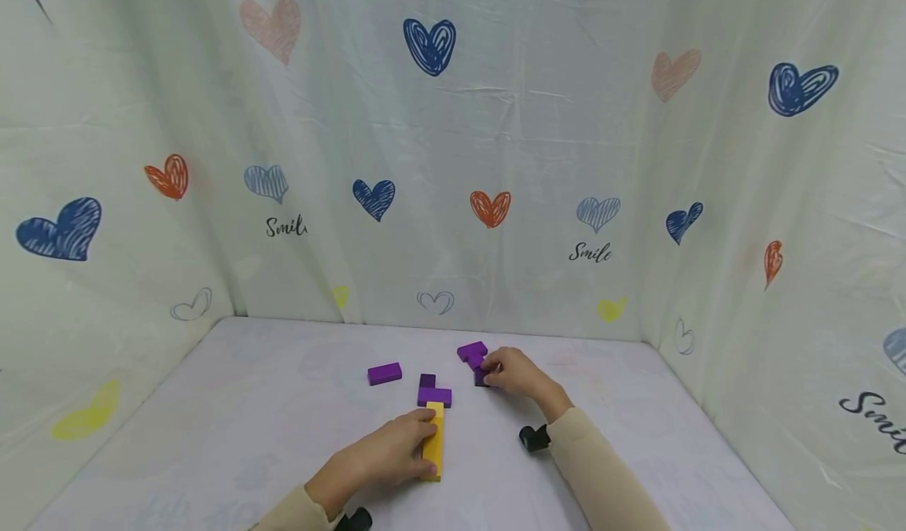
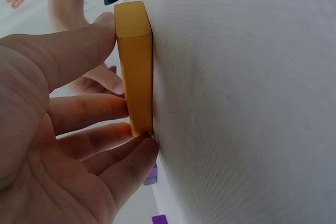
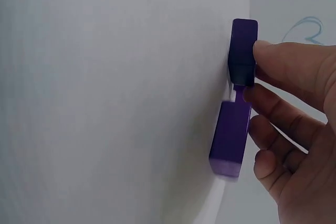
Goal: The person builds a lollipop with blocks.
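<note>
The left hand (image 1: pixel 389 451) holds a long yellow bar (image 1: pixel 435 446), its thumb by the near end and the fingers along the side toward the far end. The bar lies about midway between the left and right edges of the worktop (image 1: pixel 212 436), pointing toward the far edge. At its far end sits a purple piece (image 1: pixel 435 397) with a darker part behind it; whether bar and piece touch, I cannot tell.

The right hand (image 1: pixel 520 374) pinches the dark near end of a purple shape (image 1: pixel 473 352) between thumb and fingers, closer to the worktop's far edge and right of the bar. Whether that dark end is a separate block is unclear.

A loose purple block (image 1: pixel 384 374) lies left of the middle piece, well in from the far-left corner
</note>
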`<action>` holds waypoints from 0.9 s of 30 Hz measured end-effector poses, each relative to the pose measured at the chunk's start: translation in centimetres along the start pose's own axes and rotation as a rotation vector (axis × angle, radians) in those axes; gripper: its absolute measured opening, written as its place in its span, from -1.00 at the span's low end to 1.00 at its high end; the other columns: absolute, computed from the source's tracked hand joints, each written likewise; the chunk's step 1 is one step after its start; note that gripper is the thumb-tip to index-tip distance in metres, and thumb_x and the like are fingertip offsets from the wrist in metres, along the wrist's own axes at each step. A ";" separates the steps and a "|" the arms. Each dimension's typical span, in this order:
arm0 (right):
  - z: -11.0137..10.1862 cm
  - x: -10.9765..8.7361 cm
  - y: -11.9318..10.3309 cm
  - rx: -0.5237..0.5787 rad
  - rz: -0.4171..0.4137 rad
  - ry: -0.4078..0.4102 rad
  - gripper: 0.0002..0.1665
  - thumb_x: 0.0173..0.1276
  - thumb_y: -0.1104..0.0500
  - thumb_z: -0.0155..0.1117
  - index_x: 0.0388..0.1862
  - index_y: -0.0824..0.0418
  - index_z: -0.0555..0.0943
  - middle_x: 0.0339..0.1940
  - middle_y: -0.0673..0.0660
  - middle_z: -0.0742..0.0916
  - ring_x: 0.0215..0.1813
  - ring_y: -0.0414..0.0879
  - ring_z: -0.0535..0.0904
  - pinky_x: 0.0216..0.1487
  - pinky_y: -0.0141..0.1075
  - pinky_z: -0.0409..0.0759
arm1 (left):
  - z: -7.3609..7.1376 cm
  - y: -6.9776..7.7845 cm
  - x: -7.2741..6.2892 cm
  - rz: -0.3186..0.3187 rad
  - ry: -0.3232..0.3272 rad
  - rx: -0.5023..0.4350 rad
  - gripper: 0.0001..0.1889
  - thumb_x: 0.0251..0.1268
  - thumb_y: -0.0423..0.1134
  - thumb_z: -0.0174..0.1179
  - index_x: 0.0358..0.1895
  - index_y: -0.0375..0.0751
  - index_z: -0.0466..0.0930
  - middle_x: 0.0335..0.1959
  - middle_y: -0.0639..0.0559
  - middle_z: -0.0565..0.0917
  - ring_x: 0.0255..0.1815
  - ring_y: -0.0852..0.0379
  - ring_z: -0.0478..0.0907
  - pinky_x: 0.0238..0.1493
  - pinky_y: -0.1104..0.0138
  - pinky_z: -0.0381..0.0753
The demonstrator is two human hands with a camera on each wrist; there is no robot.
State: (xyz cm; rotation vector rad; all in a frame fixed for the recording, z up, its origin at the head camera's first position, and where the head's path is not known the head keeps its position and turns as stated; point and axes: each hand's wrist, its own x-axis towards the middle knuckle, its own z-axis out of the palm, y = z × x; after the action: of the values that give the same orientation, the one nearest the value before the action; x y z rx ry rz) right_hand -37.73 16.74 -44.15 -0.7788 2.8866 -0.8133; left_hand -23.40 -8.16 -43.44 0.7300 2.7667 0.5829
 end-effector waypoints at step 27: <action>2.6 2.0 -4.6 0.037 -0.036 -0.094 -0.76 0.32 0.17 0.29 -0.04 0.11 0.67 -0.28 -0.09 0.66 -0.24 -0.21 0.54 -0.19 -0.35 0.58 | 0.0 -0.3 0.0 0.021 0.007 -0.002 -0.40 0.13 0.07 0.34 0.18 -0.19 0.54 0.34 -0.08 0.38 0.34 -0.05 0.32 0.32 0.06 0.34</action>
State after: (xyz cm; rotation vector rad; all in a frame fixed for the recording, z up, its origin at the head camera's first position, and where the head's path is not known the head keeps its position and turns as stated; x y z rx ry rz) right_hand -36.86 11.13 -43.92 -0.8442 2.7750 -0.8075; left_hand -23.51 -8.37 -43.59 0.7589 2.7682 0.5931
